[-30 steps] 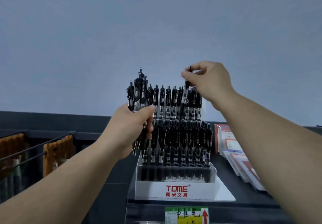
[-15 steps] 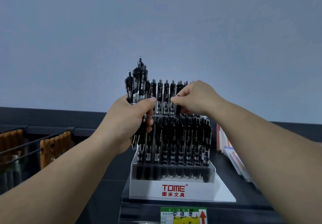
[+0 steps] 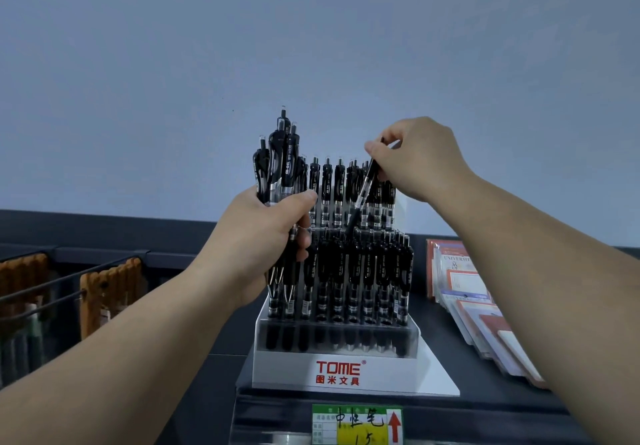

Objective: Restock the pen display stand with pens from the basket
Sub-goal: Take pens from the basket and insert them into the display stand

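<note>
A white tiered pen display stand (image 3: 337, 372) marked TOME stands on the shelf, its rows filled with upright black pens (image 3: 353, 271). My left hand (image 3: 263, 237) grips a bundle of black pens (image 3: 280, 164) upright at the stand's left side. My right hand (image 3: 415, 157) is above the back row and pinches a single black pen (image 3: 363, 192) by its top. That pen slants down to the left, its tip among the back-row pens. The basket is out of view.
Wire racks with brown items (image 3: 110, 285) hang at the left. Stacked booklets and cards (image 3: 485, 309) lie fanned out to the right of the stand. A green and yellow price label (image 3: 356, 424) sits on the shelf edge below. A plain wall rises behind.
My right hand went down to the back row and has come up again, holding a single pen slanted over that row. My left hand has stayed put with its bundle.
</note>
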